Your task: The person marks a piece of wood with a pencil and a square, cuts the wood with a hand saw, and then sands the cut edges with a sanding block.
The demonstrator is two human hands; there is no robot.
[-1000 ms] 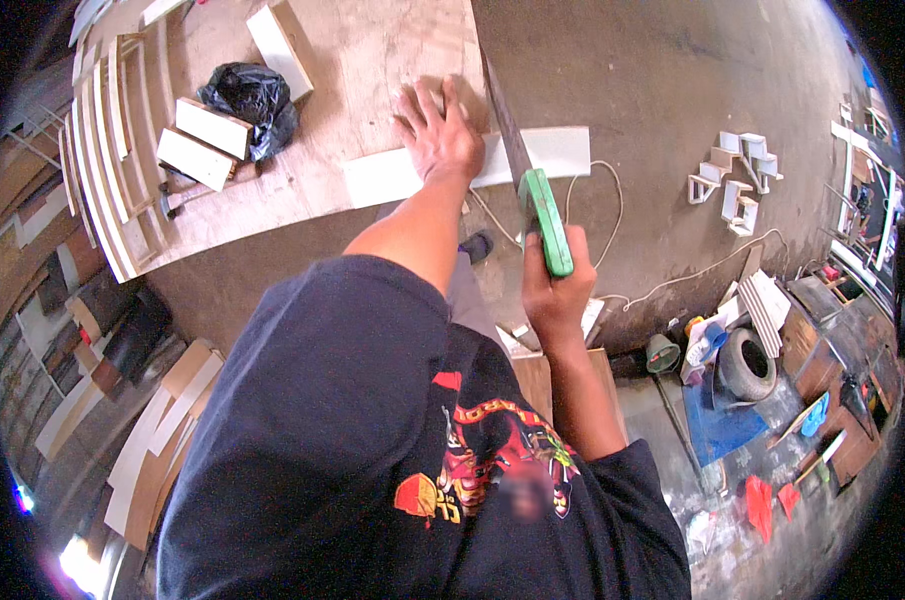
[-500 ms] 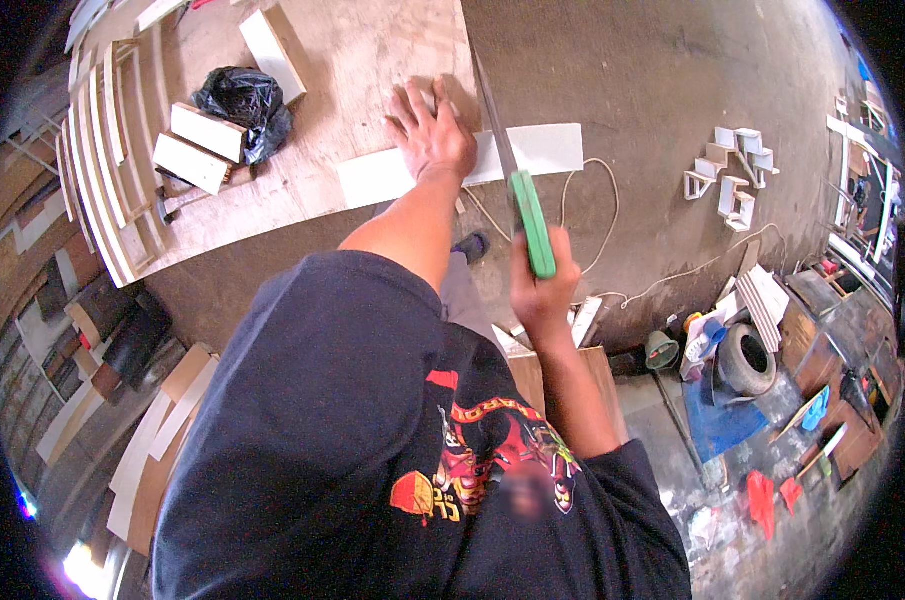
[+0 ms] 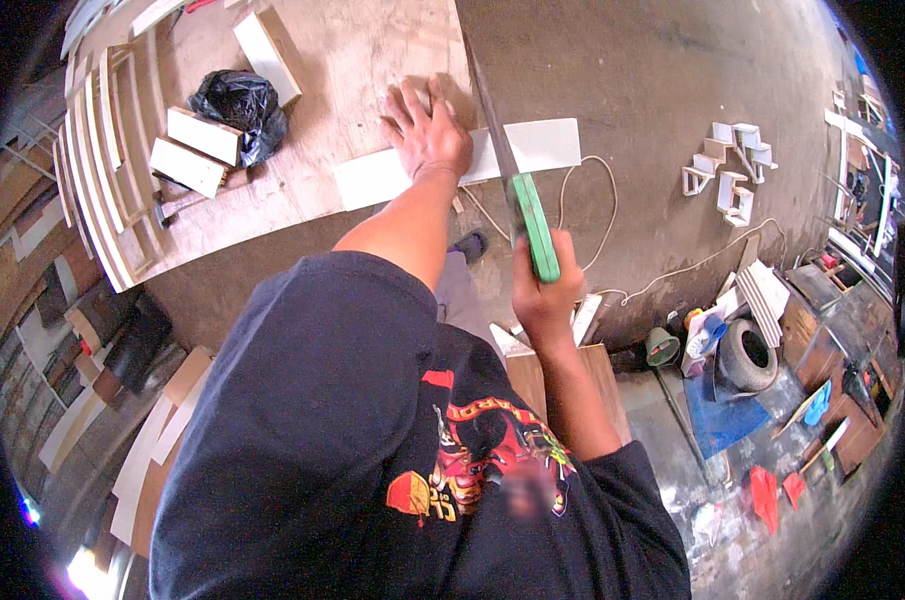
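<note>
My left hand (image 3: 433, 138) lies flat with its fingers spread, pressing a white board (image 3: 534, 147) onto the wooden worktable (image 3: 357, 60). The board's right end juts out past the table's right edge. In my right hand (image 3: 549, 290) is a handsaw (image 3: 499, 140), gripped by its green handle. Its narrow blade points away from me and crosses the white board just beyond the table edge. Whether the teeth have cut into the board cannot be made out.
On the table's left are a black plastic bag (image 3: 240, 112), white-faced wood blocks (image 3: 204, 134), a hammer (image 3: 164, 212) and long strips (image 3: 107, 170). A pale cord (image 3: 612, 200) loops on the floor. Zigzag white frames (image 3: 732, 165) and a tire (image 3: 747, 357) sit to the right.
My right hand has moved slightly toward me with the saw, its handle now a little lower. My left hand stays on the board; the whole view has shifted slightly.
</note>
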